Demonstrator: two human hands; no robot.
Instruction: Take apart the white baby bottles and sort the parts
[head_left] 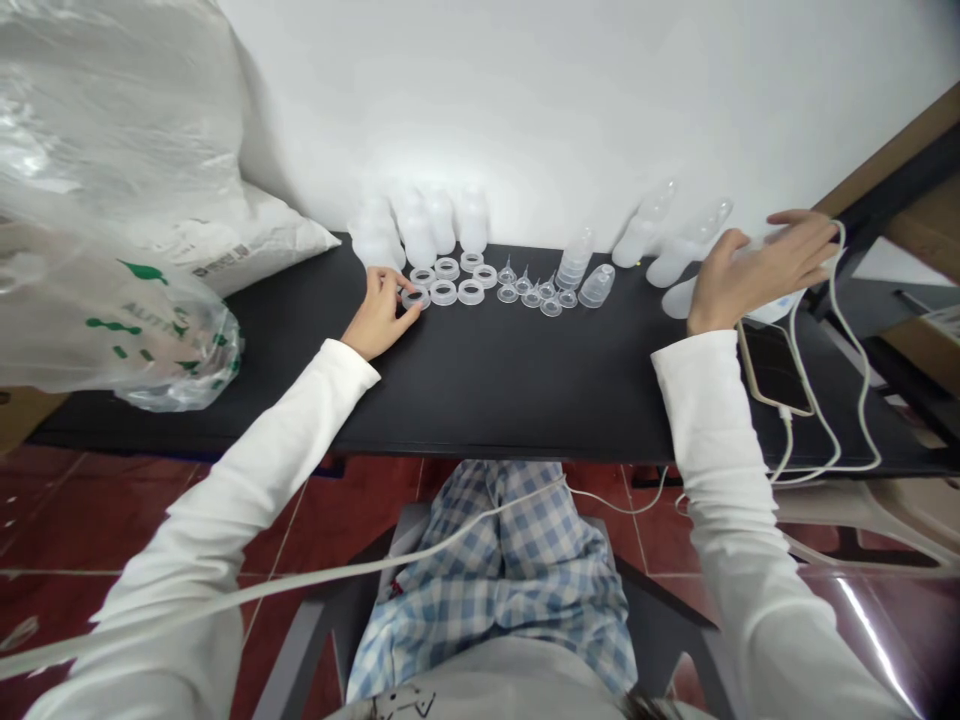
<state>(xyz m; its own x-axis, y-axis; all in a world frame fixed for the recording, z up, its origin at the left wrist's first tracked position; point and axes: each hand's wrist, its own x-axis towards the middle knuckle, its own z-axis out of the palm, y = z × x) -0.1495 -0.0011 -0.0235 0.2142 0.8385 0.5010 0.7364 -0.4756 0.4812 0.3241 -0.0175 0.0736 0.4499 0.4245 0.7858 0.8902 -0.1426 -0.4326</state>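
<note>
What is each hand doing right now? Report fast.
Left hand: fingertips pinched on a clear ring on the black table.
Right hand: open, spread over a white object.

Both arms reach forward in white sleeves. The left hand (pixel 381 315) is curled, fingertips drawn close together. The right hand (pixel 750 268) lies farther out, fingers spread and extended.

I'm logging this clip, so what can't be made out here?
Head view:
Left hand at a clear ring: too small to tell whether pinched or only touched.
Right hand covers a white object, hiding what it is.
Bottles by the wall: washed out against white, count unclear.
</note>
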